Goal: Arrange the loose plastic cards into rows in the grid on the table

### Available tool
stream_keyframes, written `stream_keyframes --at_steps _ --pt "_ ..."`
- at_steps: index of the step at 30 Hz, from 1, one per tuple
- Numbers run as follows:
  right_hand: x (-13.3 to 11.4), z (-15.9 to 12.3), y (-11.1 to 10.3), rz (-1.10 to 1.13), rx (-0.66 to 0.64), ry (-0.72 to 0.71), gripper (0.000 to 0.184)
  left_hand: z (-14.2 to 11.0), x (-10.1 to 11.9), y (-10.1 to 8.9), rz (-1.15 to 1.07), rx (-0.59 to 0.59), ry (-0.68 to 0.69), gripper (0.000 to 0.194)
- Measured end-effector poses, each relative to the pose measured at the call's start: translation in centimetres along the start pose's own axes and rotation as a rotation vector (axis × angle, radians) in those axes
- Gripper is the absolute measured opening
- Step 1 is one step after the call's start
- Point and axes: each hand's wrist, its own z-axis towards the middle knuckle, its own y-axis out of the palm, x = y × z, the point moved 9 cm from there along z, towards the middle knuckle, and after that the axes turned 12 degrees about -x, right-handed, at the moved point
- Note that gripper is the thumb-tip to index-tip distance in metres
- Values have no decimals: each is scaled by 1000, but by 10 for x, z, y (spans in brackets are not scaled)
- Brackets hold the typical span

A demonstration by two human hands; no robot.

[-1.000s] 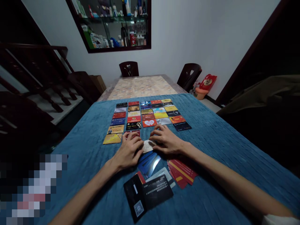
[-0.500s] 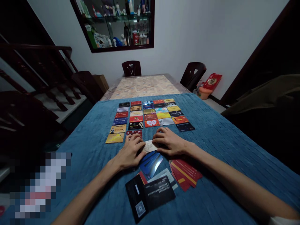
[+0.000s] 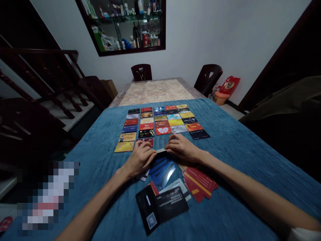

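Left of the blue card fan [image 3: 158, 171], a white card corner [image 3: 144, 176] now peeks out by the left forearm [image 3: 110, 187], while the left hand [image 3: 140, 156] pinches one end of the pale card [image 3: 161, 151] just beyond the fan. That card has tipped from showing its printed face to nearly edge-on, its other end held as narrowly by the right hand [image 3: 182, 148].

Laid-out cards [image 3: 163, 131]: 28; 5 columns, left to right 6, 6, 5, 5, 6. Front black cards [image 3: 172, 204]: 2 visible. Blue fanned cards [image 3: 160, 174], red fanned cards [image 3: 202, 180]: several each, overlapping, exact counts unclear. Held card stack [image 3: 161, 151]: 1. Hands [image 3: 141, 155]: 2. Chairs [image 3: 141, 72]: at least 3. Red bag [image 3: 230, 84]: 1. Orange bin [image 3: 220, 97]: 1.
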Motion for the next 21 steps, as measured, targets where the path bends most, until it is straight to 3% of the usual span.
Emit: stream_keyframes --at_steps 10,21 --pt "12 -2 -4 23 195 73 22 -1 -20 -11 -132 159 -73 25" --pt "21 -3 1 105 128 172 22 1 -18 -2 -80 104 -74 28"
